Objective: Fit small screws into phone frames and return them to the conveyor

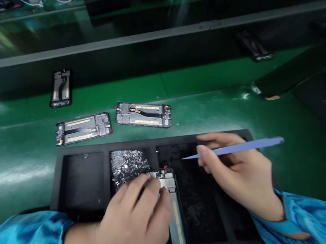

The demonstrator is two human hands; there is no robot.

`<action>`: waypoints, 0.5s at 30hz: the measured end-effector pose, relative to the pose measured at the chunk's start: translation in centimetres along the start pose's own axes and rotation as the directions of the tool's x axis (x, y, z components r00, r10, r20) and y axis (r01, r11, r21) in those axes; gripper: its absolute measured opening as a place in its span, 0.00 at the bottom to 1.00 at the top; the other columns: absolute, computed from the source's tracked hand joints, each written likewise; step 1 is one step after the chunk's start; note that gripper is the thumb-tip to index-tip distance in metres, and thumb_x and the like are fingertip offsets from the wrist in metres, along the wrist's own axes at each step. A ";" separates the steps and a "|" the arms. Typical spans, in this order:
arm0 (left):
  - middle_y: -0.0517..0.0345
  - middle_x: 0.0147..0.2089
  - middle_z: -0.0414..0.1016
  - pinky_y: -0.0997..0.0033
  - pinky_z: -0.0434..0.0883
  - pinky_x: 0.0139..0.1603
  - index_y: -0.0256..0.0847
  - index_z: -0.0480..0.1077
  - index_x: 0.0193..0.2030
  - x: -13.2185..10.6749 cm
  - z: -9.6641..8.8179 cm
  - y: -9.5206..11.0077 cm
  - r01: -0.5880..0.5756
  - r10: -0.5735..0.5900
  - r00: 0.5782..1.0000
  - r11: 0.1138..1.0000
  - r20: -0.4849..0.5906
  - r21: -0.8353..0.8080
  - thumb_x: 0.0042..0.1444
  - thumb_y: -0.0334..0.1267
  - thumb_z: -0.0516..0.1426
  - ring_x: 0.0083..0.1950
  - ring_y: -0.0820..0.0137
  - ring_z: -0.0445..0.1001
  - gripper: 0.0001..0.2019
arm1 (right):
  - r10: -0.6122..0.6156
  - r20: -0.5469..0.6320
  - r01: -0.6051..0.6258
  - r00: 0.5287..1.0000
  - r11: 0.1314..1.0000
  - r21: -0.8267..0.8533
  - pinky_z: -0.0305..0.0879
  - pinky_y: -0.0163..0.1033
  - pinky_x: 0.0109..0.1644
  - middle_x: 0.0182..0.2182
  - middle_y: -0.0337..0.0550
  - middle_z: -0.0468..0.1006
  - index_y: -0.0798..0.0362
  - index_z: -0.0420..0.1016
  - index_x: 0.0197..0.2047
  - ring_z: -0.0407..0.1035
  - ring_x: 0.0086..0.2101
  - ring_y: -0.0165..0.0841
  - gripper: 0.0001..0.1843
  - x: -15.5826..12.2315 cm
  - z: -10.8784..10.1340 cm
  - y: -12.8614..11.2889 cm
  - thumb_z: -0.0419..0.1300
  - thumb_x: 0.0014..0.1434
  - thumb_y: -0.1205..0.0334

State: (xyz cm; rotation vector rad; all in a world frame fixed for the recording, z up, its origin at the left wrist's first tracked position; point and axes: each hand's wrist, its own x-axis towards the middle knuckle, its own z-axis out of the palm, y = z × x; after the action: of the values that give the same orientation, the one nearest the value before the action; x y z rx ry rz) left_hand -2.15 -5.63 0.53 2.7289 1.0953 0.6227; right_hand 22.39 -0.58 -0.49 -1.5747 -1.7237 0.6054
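Note:
My left hand [135,215] is closed around an open phone frame [173,206], holding it over the black foam tray [56,180]. My right hand [238,176] pinches blue plastic tweezers [236,148], tip pointing left above the tray's right compartment. The middle compartment holds several small silvery parts [127,164]. Both my sleeves are bright blue.
Three more open phone frames lie on the green belt beyond the tray: phone frame [83,128], phone frame [143,114] and phone frame [60,87]. A grey rail [157,35] runs across the back. A dark sleeve and fingertip of another person [272,97] show at right.

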 end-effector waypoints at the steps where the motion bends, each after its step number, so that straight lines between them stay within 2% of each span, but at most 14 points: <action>1: 0.45 0.50 0.79 0.58 0.79 0.52 0.31 0.74 0.51 0.6 -0.5 -0.8 0.074 -0.073 0.997 0.993 0.008 -0.097 0.68 0.30 0.52 0.52 0.58 0.78 0.12 | 0.036 -0.034 -0.035 0.999 0.999 0.033 0.69 0.37 0.23 0.23 0.34 0.77 0.47 0.74 0.53 0.73 0.20 0.33 0.13 -0.1 0.3 -0.5 0.62 0.67 0.54; 2: 0.46 0.48 0.78 0.62 0.79 0.49 0.32 0.73 0.50 1.3 -0.9 -1.6 0.168 -0.164 0.986 0.968 0.034 -0.187 0.68 0.29 0.51 0.49 0.62 0.78 0.11 | 0.038 -0.062 -0.036 0.997 0.999 0.038 0.71 0.39 0.26 0.22 0.33 0.76 0.46 0.73 0.53 0.73 0.21 0.34 0.13 -0.3 0.6 -1.1 0.63 0.67 0.54; 4: 0.50 0.45 0.76 0.68 0.77 0.41 0.35 0.73 0.46 2.6 -1.7 -3.4 0.364 -0.340 0.931 0.878 0.130 -0.310 0.68 0.29 0.50 0.41 0.68 0.77 0.10 | -0.074 -0.066 0.070 0.995 0.996 -0.054 0.75 0.44 0.35 0.22 0.37 0.76 0.45 0.75 0.44 0.76 0.27 0.38 0.06 -0.4 1.6 -2.4 0.62 0.67 0.54; 6: 0.56 0.38 0.76 0.73 0.73 0.32 0.38 0.73 0.42 3.7 -2.1 -4.7 0.532 -0.448 0.845 0.755 0.292 -0.384 0.67 0.30 0.50 0.32 0.72 0.75 0.10 | -0.229 -0.033 0.222 0.973 0.963 -0.151 0.76 0.45 0.41 0.24 0.41 0.77 0.45 0.74 0.33 0.78 0.32 0.39 0.11 -0.4 2.8 -3.3 0.60 0.69 0.55; 7: 0.60 0.33 0.75 0.75 0.71 0.29 0.38 0.73 0.41 4.1 -2.2 -5.2 0.610 -0.468 0.789 0.673 0.398 -0.419 0.66 0.31 0.50 0.28 0.74 0.74 0.10 | -0.261 -0.026 0.253 0.965 0.954 -0.159 0.76 0.43 0.40 0.26 0.43 0.78 0.46 0.73 0.31 0.77 0.33 0.39 0.14 -0.5 3.4 -3.6 0.59 0.69 0.56; 10: 0.68 0.21 0.70 0.80 0.62 0.21 0.40 0.72 0.43 4.4 -1.9 -5.9 0.800 -0.416 0.597 0.375 0.686 -0.469 0.67 0.33 0.50 0.19 0.76 0.71 0.10 | -0.208 -0.073 0.199 0.975 0.974 -0.113 0.72 0.36 0.29 0.30 0.43 0.75 0.48 0.71 0.31 0.75 0.28 0.32 0.14 -0.6 5.0 -3.7 0.59 0.69 0.54; 11: 0.69 0.19 0.69 0.81 0.60 0.18 0.40 0.72 0.44 4.3 -1.7 -6.0 0.830 -0.381 0.557 0.298 0.738 -0.472 0.67 0.34 0.49 0.18 0.76 0.70 0.10 | -0.181 -0.095 0.171 0.979 0.979 -0.108 0.71 0.36 0.27 0.30 0.43 0.74 0.48 0.70 0.31 0.73 0.26 0.31 0.15 -0.7 5.4 -3.6 0.59 0.69 0.53; 13: 0.68 0.20 0.70 0.82 0.58 0.14 0.39 0.70 0.45 4.1 -1.1 -6.1 0.857 -0.332 0.515 0.175 0.790 -0.485 0.65 0.34 0.50 0.17 0.75 0.70 0.09 | -0.169 -0.124 0.154 0.978 0.981 -0.117 0.68 0.35 0.24 0.29 0.40 0.72 0.47 0.66 0.30 0.71 0.24 0.29 0.16 -0.9 5.8 -3.5 0.60 0.68 0.52; 15: 0.66 0.24 0.72 0.82 0.62 0.13 0.38 0.69 0.44 4.0 -0.6 -6.2 0.858 -0.302 0.502 0.058 0.810 -0.510 0.63 0.32 0.51 0.20 0.73 0.76 0.06 | -0.173 -0.130 0.156 0.976 0.980 -0.127 0.66 0.35 0.22 0.28 0.38 0.71 0.47 0.64 0.30 0.68 0.22 0.29 0.16 -0.9 5.9 -3.5 0.60 0.68 0.51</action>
State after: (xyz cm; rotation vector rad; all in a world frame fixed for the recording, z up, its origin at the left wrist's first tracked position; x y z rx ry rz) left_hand -3.73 1.62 0.72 1.0577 1.1180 0.1612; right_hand 15.61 -1.30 -1.81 -1.4958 -1.7871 0.3093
